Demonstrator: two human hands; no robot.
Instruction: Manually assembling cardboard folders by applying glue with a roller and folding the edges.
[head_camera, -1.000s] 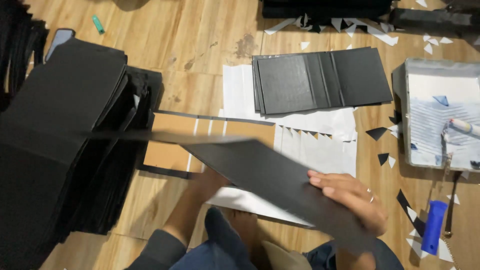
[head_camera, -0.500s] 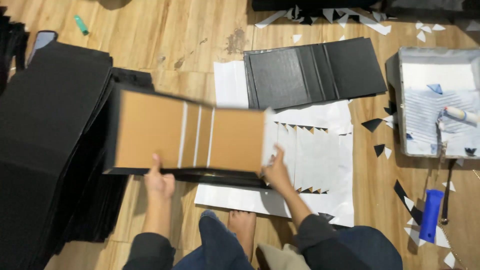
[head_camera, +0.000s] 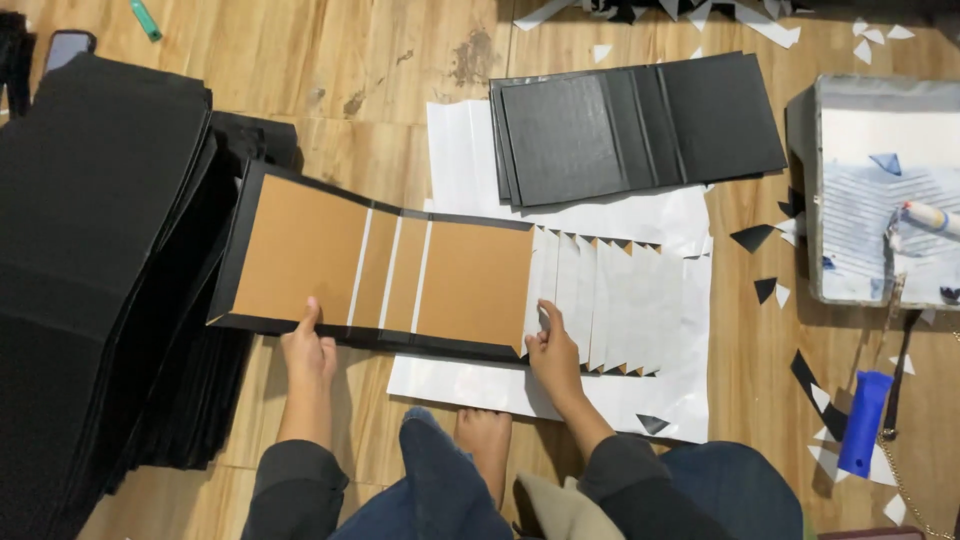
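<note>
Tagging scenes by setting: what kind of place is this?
Likely an informal craft or bookbinding workspace on a wooden floor, not a factory bench. Clues: both hands hold a brown board cover with black edging, tall stacks of black covers beside it, and a glue tray with a roller.

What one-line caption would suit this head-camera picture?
Both hands, left hand and right hand, hold a brown-faced, black-edged board cover over white sheets on a wooden floor.
</note>
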